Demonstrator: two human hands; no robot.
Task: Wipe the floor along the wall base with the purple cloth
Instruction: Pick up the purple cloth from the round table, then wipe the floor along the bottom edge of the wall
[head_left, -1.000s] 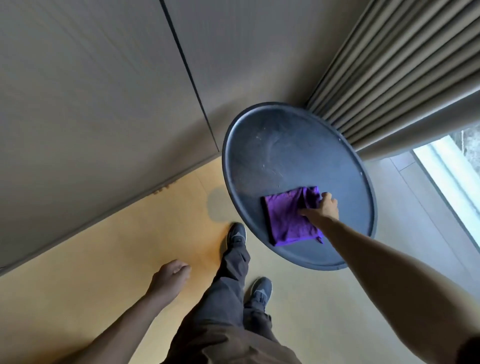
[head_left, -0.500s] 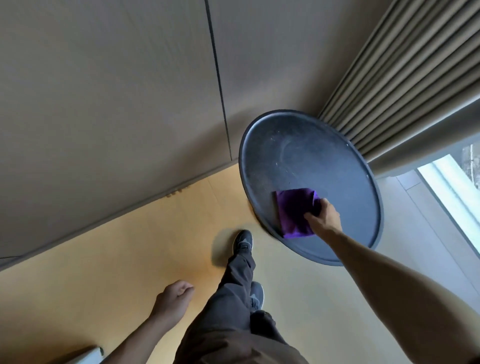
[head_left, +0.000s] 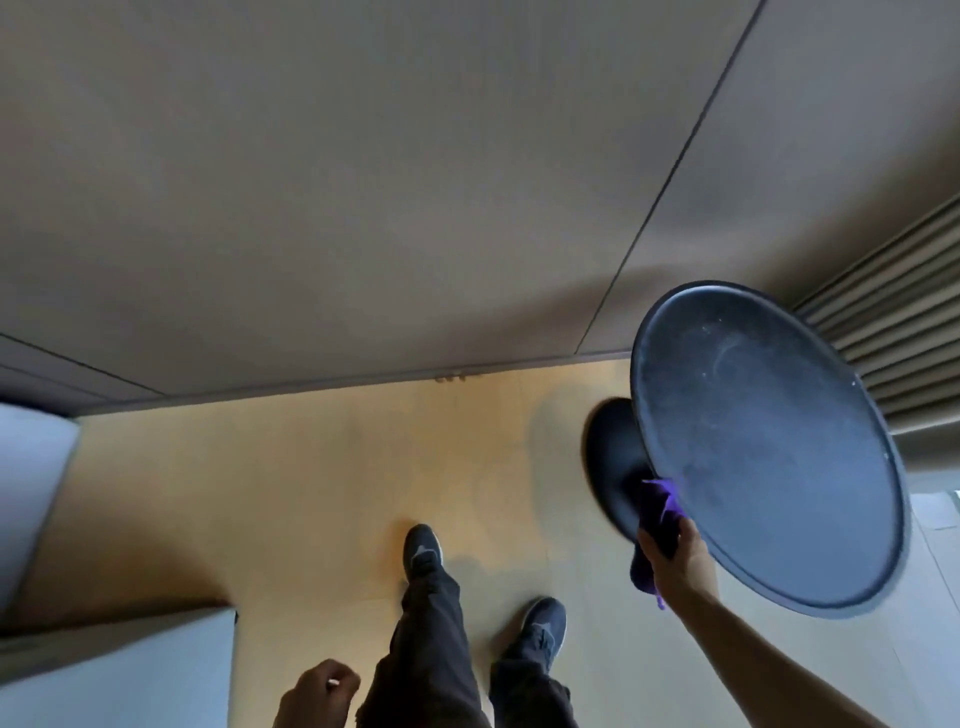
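Fingers (head_left: 692, 531) of the right hand (head_left: 678, 564) curl round the bunched purple cloth (head_left: 655, 512), which sits at the near edge of the round dark table top (head_left: 769, 441), above the floor (head_left: 311, 493) and apart from the wall base (head_left: 311, 388). The left hand (head_left: 317, 696) hangs loosely curled, holding nothing, beside the dark trousers (head_left: 431, 649).

The bare right arm (head_left: 753, 660) reaches forward from the lower right, almost straight. The right hand (head_left: 675, 558) has its fingers curled round a bunched purple cloth (head_left: 655, 512), which sticks out above and below the fist. The left hand (head_left: 317, 693) hangs low beside the left thigh, fingers loosely curled, holding nothing. Both legs are in dark trousers (head_left: 431, 649), with the left shoe (head_left: 423, 551) set ahead of the right shoe (head_left: 543, 621).
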